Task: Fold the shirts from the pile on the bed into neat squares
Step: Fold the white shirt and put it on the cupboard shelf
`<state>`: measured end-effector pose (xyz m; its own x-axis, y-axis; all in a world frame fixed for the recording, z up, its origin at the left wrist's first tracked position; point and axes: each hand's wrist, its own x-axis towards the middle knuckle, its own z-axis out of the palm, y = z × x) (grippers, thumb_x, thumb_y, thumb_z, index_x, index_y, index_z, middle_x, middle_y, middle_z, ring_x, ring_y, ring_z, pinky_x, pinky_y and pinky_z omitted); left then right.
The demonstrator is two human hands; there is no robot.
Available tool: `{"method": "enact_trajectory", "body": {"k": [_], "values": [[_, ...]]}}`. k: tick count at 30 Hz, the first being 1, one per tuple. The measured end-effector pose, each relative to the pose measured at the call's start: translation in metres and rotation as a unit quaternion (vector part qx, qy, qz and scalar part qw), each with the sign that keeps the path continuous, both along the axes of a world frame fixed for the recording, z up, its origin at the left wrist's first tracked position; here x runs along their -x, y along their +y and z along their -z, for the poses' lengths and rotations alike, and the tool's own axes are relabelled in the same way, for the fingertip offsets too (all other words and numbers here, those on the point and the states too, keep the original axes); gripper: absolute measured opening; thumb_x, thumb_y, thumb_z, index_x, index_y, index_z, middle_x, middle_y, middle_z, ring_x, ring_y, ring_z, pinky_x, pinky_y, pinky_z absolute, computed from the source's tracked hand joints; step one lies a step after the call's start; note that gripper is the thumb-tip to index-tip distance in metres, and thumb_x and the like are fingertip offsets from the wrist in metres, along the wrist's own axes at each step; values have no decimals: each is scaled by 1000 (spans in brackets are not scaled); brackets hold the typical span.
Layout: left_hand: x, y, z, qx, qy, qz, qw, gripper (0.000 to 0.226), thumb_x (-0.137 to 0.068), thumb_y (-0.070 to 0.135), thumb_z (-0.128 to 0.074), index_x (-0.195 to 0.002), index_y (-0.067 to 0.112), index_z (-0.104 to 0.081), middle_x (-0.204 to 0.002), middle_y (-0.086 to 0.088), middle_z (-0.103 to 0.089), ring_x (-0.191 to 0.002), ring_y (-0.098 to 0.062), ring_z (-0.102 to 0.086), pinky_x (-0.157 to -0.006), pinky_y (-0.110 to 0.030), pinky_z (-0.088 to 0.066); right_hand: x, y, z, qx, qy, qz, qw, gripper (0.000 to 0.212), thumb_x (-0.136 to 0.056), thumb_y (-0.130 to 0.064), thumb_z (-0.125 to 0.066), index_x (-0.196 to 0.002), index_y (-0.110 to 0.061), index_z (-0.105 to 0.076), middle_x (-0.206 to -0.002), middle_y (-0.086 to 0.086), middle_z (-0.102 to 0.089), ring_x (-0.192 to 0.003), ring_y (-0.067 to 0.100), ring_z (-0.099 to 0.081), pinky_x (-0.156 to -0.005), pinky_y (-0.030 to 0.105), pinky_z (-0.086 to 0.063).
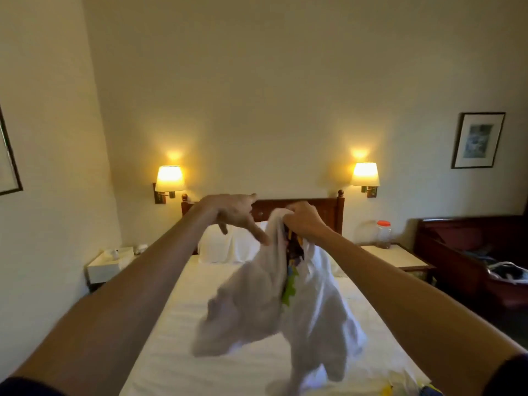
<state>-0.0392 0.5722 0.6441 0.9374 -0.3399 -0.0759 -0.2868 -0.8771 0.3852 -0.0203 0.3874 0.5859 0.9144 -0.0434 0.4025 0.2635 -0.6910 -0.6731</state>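
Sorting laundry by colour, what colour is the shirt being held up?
White, with a multicoloured print partly hidden in its folds; the shirt shows in the head view.

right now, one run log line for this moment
step: shaking out | white shirt: held above bed | right hand: gripping shirt | left hand: fingers extended

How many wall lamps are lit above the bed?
2: one lamp glows on the wall left of the headboard, the other lamp to its right. Nothing seems to hide a third.
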Motion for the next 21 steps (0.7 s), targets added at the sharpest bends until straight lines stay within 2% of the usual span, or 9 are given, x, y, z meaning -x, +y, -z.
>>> {"method": "enact_trajectory", "body": {"k": [3,6,8,11,14,16,18,20,21], "values": [[-18,-10,20,127,-102,-4,987,57,-71,38,-87,-118,14,-64,-114,-9,-67,-90,-19,-66,-64,-33,-61,5,16,-43,42,-56,-60,996,16,-79,-6,-59,-84,-9,-74,-84,6,-70,-81,20,-63,-64,27,-50],[-22,0,19,243,-241,-44,939,3,-83,15,-74,-85,15,-76,-78,-5,-70,-69,-15,-63,-58,-24,-49,-2,4,-61,76,-77,-90,990,11,-83,-18,-70,-94,-19,-71,-89,-2,-67,-83,12,-60,-67,23,-48],[-20,10,9,249,-322,-65,911,18,-87,8,-65,-97,13,-79,-89,-3,-72,-82,-13,-63,-68,-18,-47,-9,-18,-56,172,-65,-77,980,15,-83,-27,-74,-94,-18,-67,-82,-4,-60,-77,12,-54,-71,29,-46],[-18,19,-1,314,-336,-119,880,32,-89,3,-56,-114,11,-74,-112,-5,-71,-107,-19,-63,-92,-31,-53,-19,-54,-28,284,-1,21,959,9,-81,-25,-68,-87,-19,-64,-71,-4,-56,-73,19,-58,-68,35,-52],[-21,24,3,366,-315,-160,861,35,-87,4,-53,-114,12,-74,-113,-8,-71,-110,-23,-63,-93,-34,-53,-18,-75,-19,223,24,82,971,19,-84,-25,-68,-96,-11,-71,-83,6,-66,-81,27,-62,-73,38,-54],[-21,22,5,264,-263,-132,919,30,-86,11,-63,-115,11,-72,-112,-8,-69,-111,-27,-62,-88,-34,-51,-16,-74,-29,150,-10,71,986,29,-88,-28,-69,-98,-1,-69,-95,15,-68,-89,30,-61,-79,40,-49],[-12,8,5,146,-131,-34,980,77,-72,29,-85,-140,15,-51,-128,1,-58,-122,-24,-54,-94,-34,-47,-9,-58,-46,76,-63,34,995,24,-87,-24,-70,-96,-1,-69,-95,13,-68,-91,28,-60,-80,38,-47],[-5,-12,9,130,-58,34,989,116,-63,42,-91,-155,19,-25,-134,5,-53,-118,-18,-56,-88,-30,-51,-1,-37,-63,56,-101,-23,993,14,-81,-15,-72,-94,-11,-70,-92,4,-67,-89,21,-60,-76,31,-47],[-7,-20,13,152,-85,54,983,100,-67,41,-89,-150,18,-37,-125,3,-63,-101,-14,-65,-73,-28,-56,3,-28,-69,85,-111,-56,989,17,-78,-12,-72,-94,-16,-70,-91,1,-67,-88,18,-61,-74,29,-48]]}}
